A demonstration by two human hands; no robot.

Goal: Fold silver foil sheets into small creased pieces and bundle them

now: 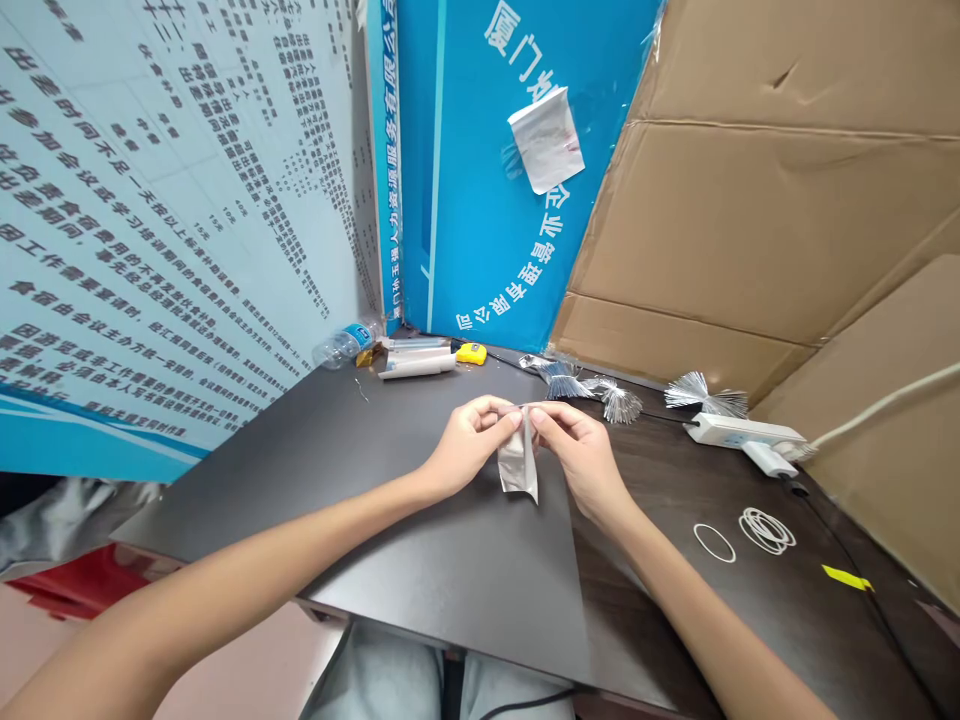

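Observation:
Over the grey tabletop (pixel 450 590), both hands pinch the top edge of a small silver-grey pouch (pixel 517 468), which looks like foil and hangs downward. My left hand (pixel 469 445) grips its upper left side, thumb pressed against the fingers. On the upper right side, the thumb and fingers of my right hand (pixel 581 450) are closed on it. The two hands almost meet at the top, and the fingers hide that edge. A crease or fold runs down the pouch's right side; its lower end flares out.
Along the back lie a clear plastic bottle (pixel 345 345), folded papers (pixel 420 360), a yellow tape measure (pixel 471 353) and silvery fanned bundles (pixel 705 395). At right are a white power strip (pixel 746 432) with cables, white rings (pixel 766 530) and a yellow strip (pixel 847 577). Panels and cardboard (pixel 750 190) stand behind.

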